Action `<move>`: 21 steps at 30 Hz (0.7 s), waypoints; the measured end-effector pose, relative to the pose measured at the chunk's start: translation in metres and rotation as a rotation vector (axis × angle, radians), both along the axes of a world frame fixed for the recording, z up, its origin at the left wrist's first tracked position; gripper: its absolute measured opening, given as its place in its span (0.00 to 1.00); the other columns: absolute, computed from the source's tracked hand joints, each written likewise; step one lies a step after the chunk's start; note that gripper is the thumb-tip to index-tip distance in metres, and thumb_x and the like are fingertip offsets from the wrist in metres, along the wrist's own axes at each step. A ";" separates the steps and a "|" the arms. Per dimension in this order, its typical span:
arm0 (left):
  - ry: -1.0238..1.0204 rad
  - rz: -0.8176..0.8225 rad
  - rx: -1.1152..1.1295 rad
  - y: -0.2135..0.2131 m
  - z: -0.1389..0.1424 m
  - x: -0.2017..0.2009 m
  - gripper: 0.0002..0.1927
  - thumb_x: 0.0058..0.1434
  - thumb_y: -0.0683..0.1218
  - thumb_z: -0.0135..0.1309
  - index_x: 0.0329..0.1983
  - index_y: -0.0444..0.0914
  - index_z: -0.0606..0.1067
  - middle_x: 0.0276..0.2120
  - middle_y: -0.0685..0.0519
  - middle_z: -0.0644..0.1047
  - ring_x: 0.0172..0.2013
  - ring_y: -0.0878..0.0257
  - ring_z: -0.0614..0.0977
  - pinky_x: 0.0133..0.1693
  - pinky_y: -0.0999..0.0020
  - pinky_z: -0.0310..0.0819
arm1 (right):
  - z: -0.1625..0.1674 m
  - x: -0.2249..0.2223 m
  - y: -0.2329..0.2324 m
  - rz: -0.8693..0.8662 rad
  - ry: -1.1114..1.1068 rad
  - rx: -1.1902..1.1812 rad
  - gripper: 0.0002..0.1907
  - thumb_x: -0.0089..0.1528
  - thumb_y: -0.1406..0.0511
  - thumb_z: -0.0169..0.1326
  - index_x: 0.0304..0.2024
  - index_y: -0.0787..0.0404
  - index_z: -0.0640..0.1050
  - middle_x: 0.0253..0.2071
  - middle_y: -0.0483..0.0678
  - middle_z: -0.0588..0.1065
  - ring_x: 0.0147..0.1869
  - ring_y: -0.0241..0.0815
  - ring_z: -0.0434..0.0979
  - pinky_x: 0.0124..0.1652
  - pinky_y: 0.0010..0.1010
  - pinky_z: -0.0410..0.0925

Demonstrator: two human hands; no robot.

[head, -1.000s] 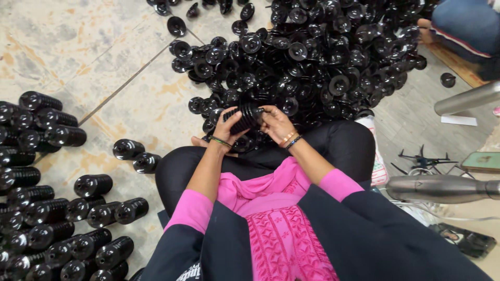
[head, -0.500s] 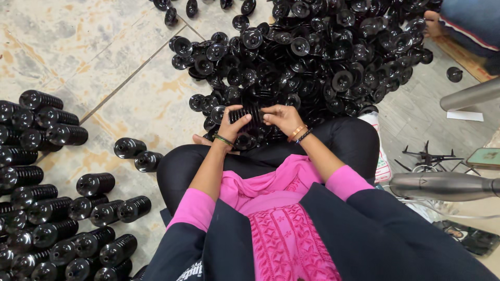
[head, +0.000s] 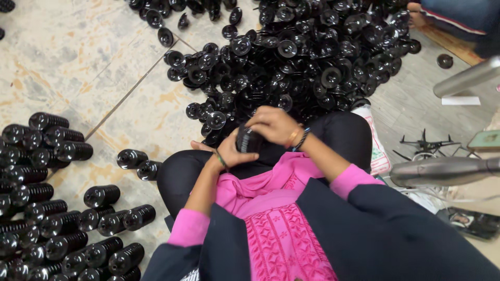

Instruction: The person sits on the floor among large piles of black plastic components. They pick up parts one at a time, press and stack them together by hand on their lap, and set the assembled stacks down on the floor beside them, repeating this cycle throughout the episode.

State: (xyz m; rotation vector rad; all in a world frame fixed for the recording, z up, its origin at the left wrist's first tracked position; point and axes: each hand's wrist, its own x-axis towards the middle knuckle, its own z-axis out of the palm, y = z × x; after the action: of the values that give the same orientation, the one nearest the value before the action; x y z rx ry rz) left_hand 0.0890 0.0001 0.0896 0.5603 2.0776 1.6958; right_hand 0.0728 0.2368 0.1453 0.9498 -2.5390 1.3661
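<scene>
I sit on the floor with a short stack of black round discs held between both hands over my lap. My left hand cups the stack from below and the left. My right hand covers its top and right side, hiding most of it. A large heap of loose black discs spreads on the floor just beyond my knees.
Finished black ribbed stacks lie in rows on the tiled floor at my left, two more near my left knee. Metal tubes and a white sack lie at my right. Another person's leg is at the top right.
Both hands drew the stack back from the heap's edge toward my lap. My right hand moved over the top of the stack.
</scene>
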 end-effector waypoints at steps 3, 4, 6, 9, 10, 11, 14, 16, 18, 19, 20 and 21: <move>0.116 0.171 -0.099 -0.013 0.016 0.027 0.47 0.42 0.52 0.76 0.62 0.34 0.66 0.50 0.47 0.78 0.49 0.61 0.80 0.52 0.66 0.76 | 0.014 0.018 -0.023 0.075 -0.136 -0.184 0.13 0.66 0.69 0.59 0.53 0.59 0.80 0.46 0.49 0.78 0.48 0.41 0.80 0.48 0.29 0.75; 0.132 0.258 -0.128 -0.024 0.017 0.032 0.47 0.41 0.53 0.76 0.61 0.34 0.66 0.49 0.47 0.78 0.48 0.61 0.81 0.52 0.65 0.77 | 0.014 0.019 -0.026 0.091 -0.293 -0.312 0.17 0.66 0.68 0.58 0.58 0.59 0.77 0.47 0.51 0.77 0.49 0.42 0.79 0.49 0.29 0.74; 0.215 0.509 -0.060 -0.065 0.016 0.047 0.46 0.42 0.52 0.74 0.62 0.34 0.67 0.49 0.48 0.79 0.47 0.61 0.81 0.51 0.67 0.76 | 0.008 0.015 -0.025 0.039 -0.407 -0.321 0.22 0.65 0.67 0.58 0.61 0.58 0.74 0.49 0.52 0.77 0.49 0.45 0.79 0.48 0.30 0.75; 0.256 0.967 0.103 -0.144 -0.003 0.062 0.30 0.51 0.39 0.73 0.53 0.34 0.71 0.46 0.53 0.77 0.43 0.63 0.79 0.48 0.68 0.78 | -0.013 -0.005 0.003 -0.135 -0.174 0.148 0.22 0.63 0.62 0.60 0.59 0.58 0.75 0.49 0.53 0.77 0.49 0.52 0.80 0.48 0.35 0.74; 0.097 1.088 0.101 -0.173 -0.012 0.066 0.30 0.54 0.41 0.72 0.56 0.35 0.70 0.47 0.52 0.78 0.44 0.63 0.80 0.49 0.67 0.79 | -0.021 -0.010 0.019 -0.170 -0.035 0.382 0.22 0.63 0.60 0.60 0.58 0.59 0.77 0.49 0.56 0.77 0.52 0.56 0.78 0.50 0.39 0.72; 0.190 1.132 0.191 -0.193 -0.026 0.077 0.36 0.53 0.44 0.74 0.59 0.35 0.66 0.51 0.50 0.76 0.48 0.62 0.80 0.51 0.66 0.80 | -0.031 -0.016 0.035 -0.220 -0.084 0.469 0.21 0.61 0.59 0.60 0.55 0.59 0.79 0.50 0.56 0.77 0.53 0.57 0.77 0.51 0.41 0.72; 0.415 1.238 -0.301 -0.238 -0.070 0.120 0.47 0.58 0.47 0.79 0.68 0.26 0.59 0.63 0.38 0.71 0.60 0.51 0.78 0.61 0.58 0.74 | -0.056 -0.025 0.098 -0.379 -0.062 0.472 0.19 0.58 0.58 0.62 0.47 0.61 0.82 0.46 0.58 0.79 0.53 0.58 0.78 0.53 0.45 0.71; 0.083 1.323 -0.225 -0.231 -0.104 0.143 0.50 0.48 0.50 0.74 0.69 0.29 0.61 0.56 0.42 0.75 0.50 0.54 0.81 0.55 0.61 0.75 | -0.066 -0.031 0.151 -0.579 -0.076 0.461 0.18 0.58 0.59 0.62 0.46 0.63 0.83 0.45 0.60 0.80 0.50 0.61 0.79 0.52 0.46 0.71; -0.065 1.344 -0.300 -0.215 -0.128 0.163 0.50 0.47 0.50 0.74 0.68 0.30 0.61 0.56 0.42 0.75 0.51 0.51 0.80 0.55 0.58 0.74 | -0.071 -0.033 0.202 -0.804 -0.011 0.434 0.18 0.58 0.58 0.63 0.45 0.63 0.84 0.44 0.61 0.80 0.50 0.61 0.80 0.53 0.46 0.71; -0.131 1.359 -0.331 -0.206 -0.134 0.170 0.50 0.47 0.50 0.74 0.68 0.31 0.62 0.56 0.42 0.75 0.52 0.50 0.79 0.55 0.56 0.74 | -0.072 -0.035 0.224 -0.939 0.018 0.322 0.20 0.59 0.57 0.64 0.46 0.66 0.83 0.45 0.61 0.80 0.50 0.59 0.81 0.54 0.43 0.72; -0.152 1.382 -0.382 -0.199 -0.136 0.171 0.49 0.46 0.50 0.74 0.68 0.31 0.62 0.56 0.41 0.75 0.52 0.48 0.79 0.55 0.54 0.73 | -0.072 -0.036 0.241 -1.068 0.051 0.208 0.22 0.59 0.56 0.65 0.46 0.68 0.82 0.46 0.61 0.81 0.50 0.57 0.82 0.55 0.40 0.73; -0.174 1.399 -0.436 -0.194 -0.135 0.171 0.49 0.46 0.50 0.74 0.68 0.32 0.63 0.56 0.41 0.75 0.53 0.47 0.79 0.55 0.53 0.73 | -0.072 -0.037 0.255 -1.218 -0.041 0.086 0.25 0.57 0.54 0.65 0.47 0.68 0.81 0.45 0.59 0.81 0.49 0.54 0.82 0.53 0.39 0.73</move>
State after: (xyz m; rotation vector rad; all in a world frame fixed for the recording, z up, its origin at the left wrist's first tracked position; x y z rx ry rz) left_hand 0.2600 -0.1934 -0.0452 -1.4298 2.7048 1.5354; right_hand 0.0355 0.4915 0.0737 -0.6147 -2.3744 0.8350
